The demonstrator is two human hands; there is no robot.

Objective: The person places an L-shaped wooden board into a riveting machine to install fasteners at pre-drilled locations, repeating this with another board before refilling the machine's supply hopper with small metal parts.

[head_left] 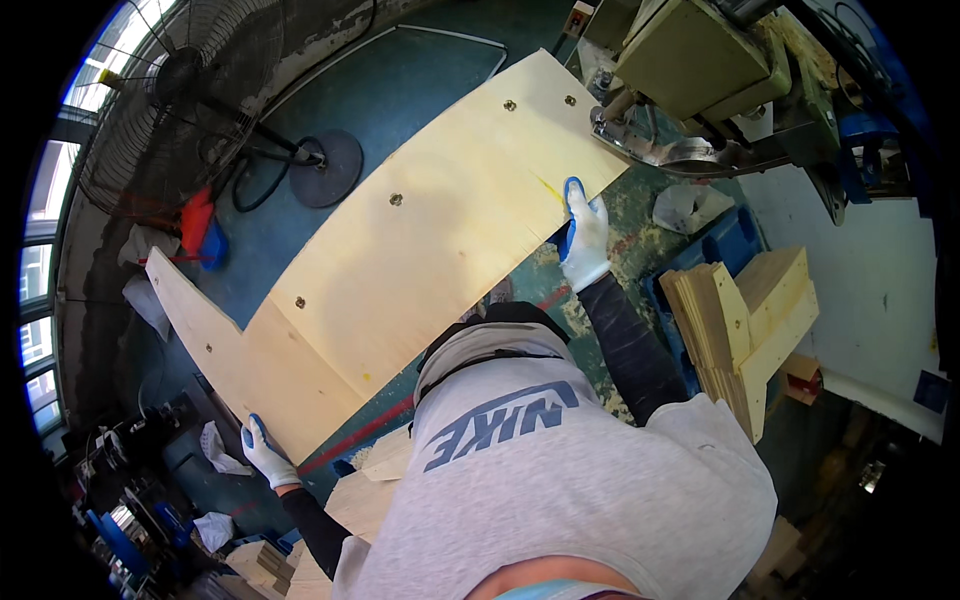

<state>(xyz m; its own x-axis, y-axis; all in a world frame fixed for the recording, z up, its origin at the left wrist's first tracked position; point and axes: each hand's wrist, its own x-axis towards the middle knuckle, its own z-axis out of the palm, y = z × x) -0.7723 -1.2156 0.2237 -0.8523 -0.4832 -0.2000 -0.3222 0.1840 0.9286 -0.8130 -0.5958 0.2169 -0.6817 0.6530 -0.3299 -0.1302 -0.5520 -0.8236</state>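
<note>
The person is carrying a long, pale plywood panel with small round metal fittings (400,240) over the green floor, its far end at the beige machine (690,60). The gloved left hand (265,452) is gripping the near corner, and the gloved right hand (583,235) is clasping the far edge (holding it level looks wise). The machine's working part is being cut off, and the fingers under the panel are hidden.

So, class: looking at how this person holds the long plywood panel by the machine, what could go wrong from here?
1. The right hand grips the plywood panel edge close to the machine head; fingers could be caught.
2. Only the left hand supports the far end, so the long panel might sag or twist.
3. Stacked plywood pieces and the pedestal fan crowd the swing space.
</note>
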